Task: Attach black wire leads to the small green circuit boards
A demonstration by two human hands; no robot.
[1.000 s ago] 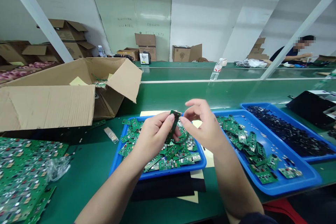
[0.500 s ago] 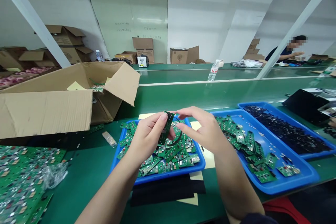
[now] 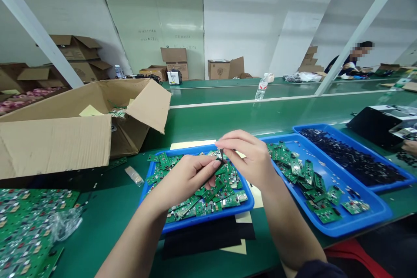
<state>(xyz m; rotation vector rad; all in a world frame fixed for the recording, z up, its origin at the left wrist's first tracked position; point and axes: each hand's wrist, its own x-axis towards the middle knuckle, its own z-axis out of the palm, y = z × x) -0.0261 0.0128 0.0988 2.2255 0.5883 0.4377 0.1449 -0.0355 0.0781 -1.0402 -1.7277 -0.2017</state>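
Over a blue tray (image 3: 212,218) heaped with small green circuit boards (image 3: 233,200), my two hands meet. My left hand (image 3: 187,176) is closed, thumb on top, around a small circuit board (image 3: 217,166) that shows almost edge-on and dark. My right hand (image 3: 249,156) pinches the upper end of a thin black strip (image 3: 222,153), whose lower end meets the board near my left thumb. Whether the strip is fixed to the board I cannot tell. My fingers hide most of the board.
To the right stand a second blue tray (image 3: 347,230) with boards and a third (image 3: 384,186) full of small black parts. An open cardboard box (image 3: 55,145) and large board panels (image 3: 26,226) lie left. A bottle (image 3: 261,87) stands behind; a person (image 3: 348,63) sits far right.
The board in my left hand has tilted from face-on to nearly edge-on. My right hand's fingers have closed from apart to a pinch on the black strip, which curved in a loop before.
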